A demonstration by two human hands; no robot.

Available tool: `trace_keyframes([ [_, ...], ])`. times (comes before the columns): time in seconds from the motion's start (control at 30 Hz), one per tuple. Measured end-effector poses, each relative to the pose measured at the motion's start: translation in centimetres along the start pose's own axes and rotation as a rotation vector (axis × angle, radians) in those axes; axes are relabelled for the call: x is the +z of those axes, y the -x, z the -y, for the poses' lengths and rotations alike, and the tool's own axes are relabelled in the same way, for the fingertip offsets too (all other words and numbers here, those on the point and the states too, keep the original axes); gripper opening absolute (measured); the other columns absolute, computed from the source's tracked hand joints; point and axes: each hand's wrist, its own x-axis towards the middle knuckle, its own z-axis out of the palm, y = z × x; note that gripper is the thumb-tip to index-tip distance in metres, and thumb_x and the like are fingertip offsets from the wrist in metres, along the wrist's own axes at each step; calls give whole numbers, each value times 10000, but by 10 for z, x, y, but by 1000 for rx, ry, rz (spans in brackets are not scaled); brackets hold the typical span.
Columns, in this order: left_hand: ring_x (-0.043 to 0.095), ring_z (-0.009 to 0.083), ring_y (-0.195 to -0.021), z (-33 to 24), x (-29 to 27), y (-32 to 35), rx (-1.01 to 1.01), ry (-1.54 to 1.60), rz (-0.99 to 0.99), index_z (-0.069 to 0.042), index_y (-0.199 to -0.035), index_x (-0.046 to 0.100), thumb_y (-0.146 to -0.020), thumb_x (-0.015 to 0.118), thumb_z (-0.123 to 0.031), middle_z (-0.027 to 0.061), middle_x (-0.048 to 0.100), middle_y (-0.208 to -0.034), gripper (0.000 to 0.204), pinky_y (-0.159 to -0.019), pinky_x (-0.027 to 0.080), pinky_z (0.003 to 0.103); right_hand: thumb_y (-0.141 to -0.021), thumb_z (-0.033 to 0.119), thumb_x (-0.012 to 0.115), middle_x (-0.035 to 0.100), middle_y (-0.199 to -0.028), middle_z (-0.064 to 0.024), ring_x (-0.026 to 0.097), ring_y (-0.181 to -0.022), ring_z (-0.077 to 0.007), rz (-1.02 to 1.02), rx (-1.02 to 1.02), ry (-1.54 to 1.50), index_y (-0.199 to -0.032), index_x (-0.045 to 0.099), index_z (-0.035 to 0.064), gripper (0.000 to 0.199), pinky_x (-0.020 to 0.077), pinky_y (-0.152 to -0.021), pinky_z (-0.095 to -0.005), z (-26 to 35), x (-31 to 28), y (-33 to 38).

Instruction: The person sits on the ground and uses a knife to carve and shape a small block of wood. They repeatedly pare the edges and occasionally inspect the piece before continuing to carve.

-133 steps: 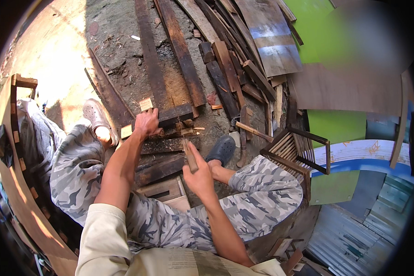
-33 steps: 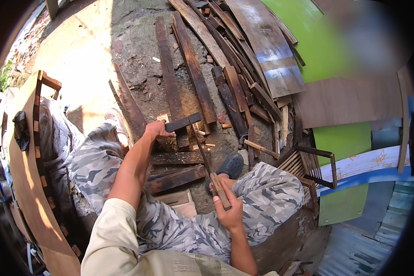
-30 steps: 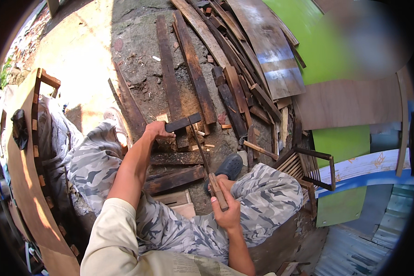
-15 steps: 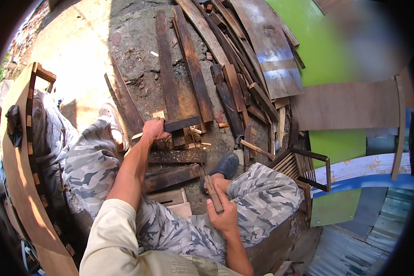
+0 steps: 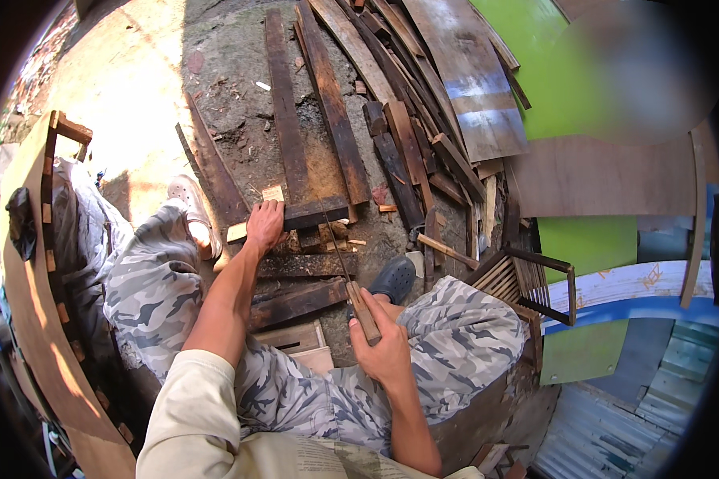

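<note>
My right hand (image 5: 383,343) is closed around the wooden handle of a handsaw (image 5: 363,313). Its thin blade runs away from me and meets a dark wooden plank (image 5: 315,213) near that plank's right end. My left hand (image 5: 265,226) presses and grips the same plank toward its left side, fingers wrapped over its top. A pale, fresh-cut wood face (image 5: 272,193) shows just beyond my left hand. Beneath the plank lie dark boards (image 5: 303,305) and small offcuts, partly hidden by it.
Long dark boards (image 5: 335,112) lie on the ground ahead. Stacked timber and a plywood sheet (image 5: 475,88) stand at the right, with a hammer (image 5: 447,250) nearby. A slatted wooden frame (image 5: 527,283) is beside my right knee. A curved wooden piece (image 5: 64,319) stands at left.
My right hand and the saw handle have moved forward and slightly left, pushing the blade along. My left hand stays on the plank. The view has shifted a little.
</note>
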Motion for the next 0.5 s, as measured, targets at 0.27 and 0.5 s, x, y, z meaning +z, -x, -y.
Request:
trace_keyframes([
  [0.27,595,282,-1104,0,9,5,7,16,-74,-55,-1153,580,-667,873,-346,121,627,-1108,638,-960,443,406,-879,142,637,682,-1128,-310,677,-1043,-449,17,1,14,-1410,541,5,556,531,-911,-421,-7,13,-20],
  [0.5,598,290,-1094,5,12,1,60,-29,-118,-51,-1141,595,-670,855,-334,128,635,-1103,608,-950,438,406,-850,192,627,665,-1187,-307,652,-1101,-454,-11,-17,-40,-1404,542,-3,594,514,-956,-431,-45,34,-52],
])
